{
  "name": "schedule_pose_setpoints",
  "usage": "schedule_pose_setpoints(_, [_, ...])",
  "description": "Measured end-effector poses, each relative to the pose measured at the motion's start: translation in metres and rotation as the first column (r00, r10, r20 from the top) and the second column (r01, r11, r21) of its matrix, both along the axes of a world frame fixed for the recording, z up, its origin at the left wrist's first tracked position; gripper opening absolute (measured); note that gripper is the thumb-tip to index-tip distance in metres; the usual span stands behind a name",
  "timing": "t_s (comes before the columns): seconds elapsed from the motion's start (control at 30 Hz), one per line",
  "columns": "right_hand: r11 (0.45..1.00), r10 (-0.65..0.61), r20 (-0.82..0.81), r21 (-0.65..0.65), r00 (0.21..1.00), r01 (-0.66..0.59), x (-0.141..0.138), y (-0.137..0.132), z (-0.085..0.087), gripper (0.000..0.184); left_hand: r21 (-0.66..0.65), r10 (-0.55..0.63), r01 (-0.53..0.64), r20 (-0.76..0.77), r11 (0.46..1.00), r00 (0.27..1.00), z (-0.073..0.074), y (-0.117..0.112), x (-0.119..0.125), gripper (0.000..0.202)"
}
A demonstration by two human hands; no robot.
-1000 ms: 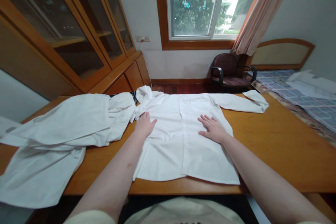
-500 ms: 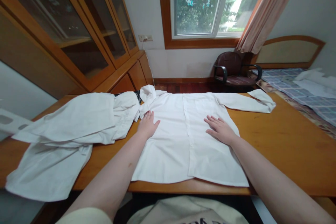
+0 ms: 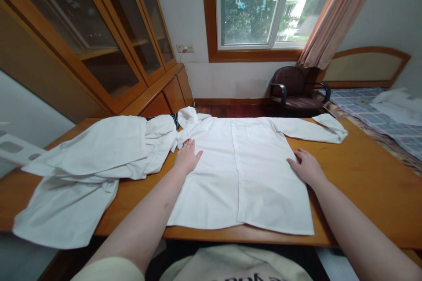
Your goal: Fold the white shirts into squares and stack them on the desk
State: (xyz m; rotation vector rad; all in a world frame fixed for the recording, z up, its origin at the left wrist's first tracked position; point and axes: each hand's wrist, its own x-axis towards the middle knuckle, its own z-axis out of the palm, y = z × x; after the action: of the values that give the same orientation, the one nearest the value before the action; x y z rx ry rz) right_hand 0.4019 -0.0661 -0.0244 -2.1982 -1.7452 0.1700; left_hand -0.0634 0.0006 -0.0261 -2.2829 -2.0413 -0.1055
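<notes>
A white button-up shirt (image 3: 217, 175) lies spread on the wooden table (image 3: 365, 193), its front placket running down the middle. One sleeve stretches to the right with its cuff folded back; the other is bunched at the upper left. My left hand (image 3: 188, 156) rests flat on the shirt's left edge, fingers extended and thumb apart. At the opposite side edge is my right hand (image 3: 306, 167), its thumb over the fabric and its fingers partly curled along the edge. Whether it pinches the cloth I cannot tell.
More white garments (image 3: 95, 149) are heaped at the table's left, hanging partly over the front edge. Behind stand a glass-door cabinet (image 3: 108, 52) and a dark red armchair (image 3: 293, 88). A bed (image 3: 372, 101) with a checked cover is at the right.
My right hand has slid right from the shirt's front panel to its right side edge. My left hand stays in place on the shirt.
</notes>
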Motion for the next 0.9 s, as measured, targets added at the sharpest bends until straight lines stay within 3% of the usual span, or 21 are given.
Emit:
schedule_pose_setpoints(0.07, [0.994, 0.108, -0.239, 0.029, 0.965, -0.105, -0.005, -0.005, 0.007, 0.041, 0.000, 0.004, -0.004, 0.003, 1.000, 1.000, 0.000, 0.000, 0.000, 0.069])
schedule_pose_setpoints(0.13, [0.996, 0.085, -0.529, 0.023, 0.844, -0.086, -0.017, -0.012, 0.016, 0.035, -0.005, 0.006, -0.006, 0.010, 1.000, 1.000, 0.000, 0.000, 0.000, 0.070])
schedule_pose_setpoints(0.2, [0.999, -0.037, -0.789, -0.052, 0.613, -0.006, -0.030, -0.022, 0.028, 0.037, -0.010, 0.008, -0.008, 0.015, 1.000, 1.000, 0.001, 0.000, 0.001, 0.070])
schedule_pose_setpoints(0.27, [0.985, -0.164, -0.914, -0.172, 0.371, 0.012, -0.039, -0.033, 0.038, 0.039, -0.014, 0.011, -0.011, 0.018, 1.000, 1.000, 0.001, -0.001, 0.001, 0.070])
schedule_pose_setpoints(0.33, [0.956, -0.275, -0.926, -0.291, 0.259, -0.024, -0.042, -0.045, 0.045, 0.037, -0.015, 0.018, -0.018, 0.023, 1.000, 1.000, 0.002, -0.001, 0.001, 0.069])
schedule_pose_setpoints(0.47, [0.894, -0.393, -0.885, -0.431, 0.249, -0.120, -0.034, -0.067, 0.049, 0.028, -0.012, 0.019, -0.019, 0.028, 1.000, 0.999, 0.003, -0.002, 0.001, 0.068])
schedule_pose_setpoints(0.53, [0.876, -0.411, -0.890, -0.446, 0.199, -0.185, -0.028, -0.078, 0.050, 0.027, -0.014, 0.020, -0.019, 0.031, 1.000, 0.999, 0.004, -0.002, 0.002, 0.068])
schedule_pose_setpoints(0.67, [0.900, -0.377, -0.919, -0.394, 0.119, -0.187, -0.021, -0.095, 0.051, 0.025, -0.023, 0.019, -0.018, 0.040, 1.000, 0.999, 0.004, -0.002, 0.001, 0.068])
schedule_pose_setpoints(0.8, [0.959, -0.248, -0.944, -0.271, 0.219, -0.083, -0.021, -0.103, 0.046, 0.025, -0.013, 0.014, -0.013, 0.042, 1.000, 0.999, 0.001, -0.001, 0.000, 0.068])
schedule_pose_setpoints(0.9, [0.964, -0.265, -0.907, -0.262, 0.328, 0.055, -0.023, -0.105, 0.039, 0.026, -0.006, 0.004, -0.004, 0.045, 1.000, 0.999, -0.001, -0.001, -0.001, 0.069])
